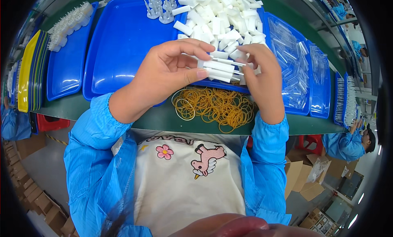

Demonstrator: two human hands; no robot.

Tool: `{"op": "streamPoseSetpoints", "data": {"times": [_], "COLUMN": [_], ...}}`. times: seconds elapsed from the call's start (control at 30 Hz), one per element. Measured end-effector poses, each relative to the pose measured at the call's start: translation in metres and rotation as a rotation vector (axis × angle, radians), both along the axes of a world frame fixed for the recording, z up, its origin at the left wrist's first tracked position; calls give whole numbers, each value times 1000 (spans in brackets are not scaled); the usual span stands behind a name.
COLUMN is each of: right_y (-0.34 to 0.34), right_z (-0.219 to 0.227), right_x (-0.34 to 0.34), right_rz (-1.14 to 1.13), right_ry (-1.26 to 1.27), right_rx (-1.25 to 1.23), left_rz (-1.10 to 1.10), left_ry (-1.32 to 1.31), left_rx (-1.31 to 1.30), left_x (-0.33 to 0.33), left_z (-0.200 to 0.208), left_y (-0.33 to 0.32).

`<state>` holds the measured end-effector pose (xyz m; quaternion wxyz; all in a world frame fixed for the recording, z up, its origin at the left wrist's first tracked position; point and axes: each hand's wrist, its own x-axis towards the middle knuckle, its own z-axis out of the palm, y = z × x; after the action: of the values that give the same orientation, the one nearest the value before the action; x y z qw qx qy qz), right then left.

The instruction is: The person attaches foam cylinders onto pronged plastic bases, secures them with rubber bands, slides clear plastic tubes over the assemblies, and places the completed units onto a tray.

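A small bundle of white plastic pieces [220, 70] is gripped between the thumb and fingers of my left hand [170, 67]. Thin pale rods stick out from its right side. My right hand [264, 69] is closed around these rod ends, thumb and fingertips against them; part of the grip is hidden. Just beyond both hands, a heap of loose white plastic pieces [213, 22] fills the middle tray. Below the bundle, on the green table [151, 118], lies a tangle of tan rubber bands [217, 108], with one paler ring at its left.
A wide blue tray [112, 59] at left holds several clustered rod pieces [161, 7] at its far end. Farther left are bristly white bundles [69, 24] and stacked trays [30, 73]. Clear tubes [286, 61] lie in trays on the right. A co-worker [348, 145] sits at far right.
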<state>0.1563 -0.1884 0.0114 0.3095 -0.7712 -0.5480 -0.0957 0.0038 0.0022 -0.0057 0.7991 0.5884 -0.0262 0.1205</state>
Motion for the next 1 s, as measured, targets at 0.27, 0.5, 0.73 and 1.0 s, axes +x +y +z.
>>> {"op": "streamPoseSetpoints", "data": {"times": [0.27,0.5,0.73,1.0], "right_y": [-14,-8,-17,-17], "right_z": [1,13,4,6], "right_x": [1,-10,-1,-5], "right_rz": [92,-45,32,-4], "right_ry": [687,875,729,884], "right_rx": [495,601,560,490], "left_rz": [25,51,79,109], "left_ry": [68,97,8,-18], "left_rx": [64,90,144,87], "left_x": [-2,-3,-2,-1], "left_z": [4,6,2,3], "left_y": [1,0,2,2]}}
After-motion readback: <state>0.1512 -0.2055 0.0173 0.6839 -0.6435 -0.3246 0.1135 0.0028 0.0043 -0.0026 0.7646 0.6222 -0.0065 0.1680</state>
